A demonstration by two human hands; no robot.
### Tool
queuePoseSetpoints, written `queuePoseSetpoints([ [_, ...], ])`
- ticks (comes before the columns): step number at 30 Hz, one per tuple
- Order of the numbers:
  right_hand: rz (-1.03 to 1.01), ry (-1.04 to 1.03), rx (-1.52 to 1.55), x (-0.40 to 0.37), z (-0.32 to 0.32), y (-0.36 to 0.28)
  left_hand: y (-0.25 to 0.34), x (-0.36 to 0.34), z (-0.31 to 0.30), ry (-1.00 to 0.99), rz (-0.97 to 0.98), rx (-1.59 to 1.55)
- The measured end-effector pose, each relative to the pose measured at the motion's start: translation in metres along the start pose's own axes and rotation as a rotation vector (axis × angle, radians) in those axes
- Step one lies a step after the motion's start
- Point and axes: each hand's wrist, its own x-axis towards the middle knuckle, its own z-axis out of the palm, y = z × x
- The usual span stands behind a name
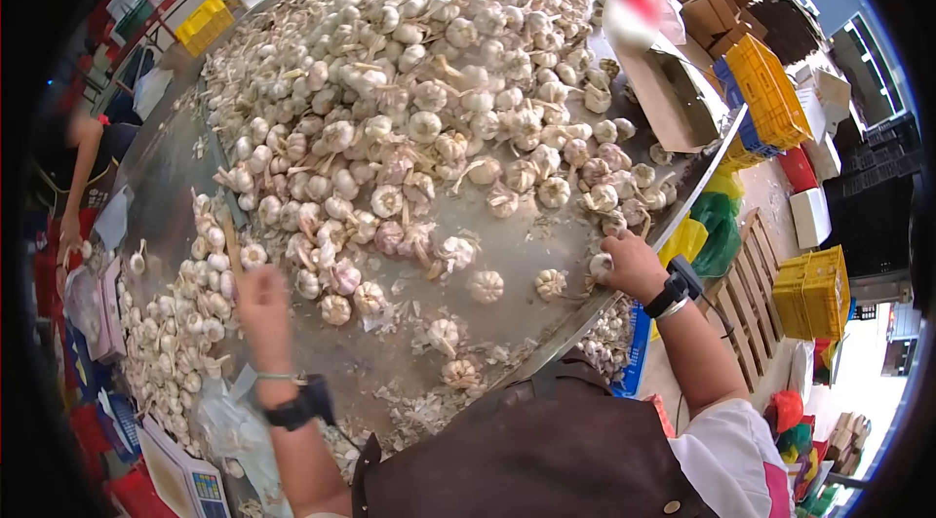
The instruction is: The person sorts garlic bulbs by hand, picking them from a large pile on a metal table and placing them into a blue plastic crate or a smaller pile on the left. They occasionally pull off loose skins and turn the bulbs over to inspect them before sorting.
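Note:
A large heap of garlic bulbs [390, 99], many with stems, covers the metal table [507, 269]. At the table's right edge, my right hand [634, 268] is closed around a garlic bulb [601, 268]. My left hand [263, 308] is smeared by motion beside the smaller garlic pile [171, 347] on the left; I cannot tell whether its fingers grip anything. A tan, stick-like strip [231, 243] stands just past that hand, near the metal divider between the piles. Between my hands lie a few single bulbs and loose skins [419, 411].
A digital scale [180, 469] and a clear plastic bag [234, 430] sit at lower left. Another person's arm [83, 172] reaches in at far left. Below the right edge is a blue crate [636, 347] of garlic. A cardboard tray [673, 104] rests at upper right.

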Motion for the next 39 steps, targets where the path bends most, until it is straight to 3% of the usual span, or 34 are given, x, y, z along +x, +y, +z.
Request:
queuePoseSetpoints([
  [1, -0.008, -0.004, 0.004, 0.006, 0.007, -0.001, 0.008, -0.02, 0.036, -0.123, 0.052, 0.004],
  [2, -0.014, -0.099, -0.063, 0.012, 0.015, 0.0, 0.021, -0.037, 0.063, -0.288, 0.188, 0.19],
  [3, -0.017, -0.192, -0.135, 0.018, 0.021, 0.003, 0.012, -0.051, 0.093, -0.397, 0.368, 0.163],
  [5, -0.042, -0.274, -0.175, 0.029, 0.027, 0.003, 0.034, -0.069, 0.135, -0.49, 0.463, 0.206],
  [6, -0.065, -0.362, -0.21, 0.033, 0.029, 0.004, 0.039, -0.071, 0.153, -0.487, 0.465, 0.198],
  [7, -0.166, -0.296, -0.232, 0.034, 0.029, 0.002, 0.041, -0.07, 0.171, -0.459, 0.533, 0.307],
  [9, -0.164, -0.325, -0.207, 0.037, 0.014, -0.01, 0.039, -0.063, 0.193, -0.417, 0.593, 0.414],
  [12, -0.168, -0.314, -0.042, 0.042, -0.009, -0.026, 0.035, -0.053, 0.207, -0.532, 0.6, 0.562],
  [14, -0.001, -0.239, 0.691, 0.048, -0.016, -0.025, 0.037, -0.045, 0.212, -0.66, 0.52, 0.577],
  [15, 0.206, -0.337, 1.086, 0.055, -0.016, -0.019, 0.039, -0.043, 0.211, -0.658, 0.522, 0.575],
  [16, 0.205, -0.336, 1.085, 0.061, -0.005, -0.004, 0.042, -0.045, 0.206, -0.683, 0.459, 0.386],
  [17, 0.246, -0.225, 1.428, 0.07, 0.012, 0.013, 0.044, -0.044, 0.2, -0.698, 0.393, 0.202],
  [18, 0.288, -0.113, 1.77, 0.077, 0.023, 0.019, 0.047, -0.046, 0.195, -0.691, 0.384, 0.21],
  [19, 0.428, -0.022, 1.957, 0.077, -0.005, -0.009, 0.05, -0.05, 0.188, -0.725, 0.125, -0.149],
  [20, 0.425, -0.173, 1.983, 0.093, 0.005, 0.013, 0.05, -0.054, 0.179, -0.723, -0.142, -0.501],
  [22, 0.301, -0.091, 1.301, 0.118, 0.01, 0.011, 0.051, -0.062, 0.163, -0.704, -0.374, -0.97],
  [23, 0.289, -0.118, 1.316, 0.119, 0.016, 0.001, 0.054, -0.067, 0.154, -0.701, -0.4, -1.056],
  [25, -0.021, 0.164, 0.152, 0.118, 0.002, -0.027, 0.068, -0.069, 0.135, -0.683, -0.413, -1.136],
  [27, 0.012, 0.091, 0.107, 0.122, 0.005, -0.044, 0.073, -0.077, 0.119, -0.675, -0.623, -1.446],
  [29, 0.095, 0.045, 0.016, 0.126, 0.015, -0.057, 0.067, -0.084, 0.113, -0.615, -0.702, -1.523],
  [30, 0.081, 0.039, 0.02, 0.125, 0.017, -0.058, 0.064, -0.088, 0.112, -0.568, -0.78, -1.61],
  [33, 0.017, 0.071, 0.106, 0.128, 0.019, -0.042, 0.051, -0.092, 0.113, -0.555, -0.712, -1.59],
  [36, 0.005, -0.033, 0.55, 0.13, 0.028, -0.019, 0.036, -0.097, 0.111, -0.609, -0.607, -1.62],
  [37, -0.014, -0.04, 0.549, 0.122, 0.017, -0.038, 0.032, -0.101, 0.111, -0.657, -0.64, -1.528],
  [38, 0.028, -0.193, 0.982, 0.107, 0.004, -0.054, 0.028, -0.107, 0.114, -0.708, -0.677, -1.437],
  [39, 0.08, -0.352, 1.412, 0.093, -0.008, -0.074, 0.024, -0.113, 0.116, -0.747, -0.595, -1.445],
])
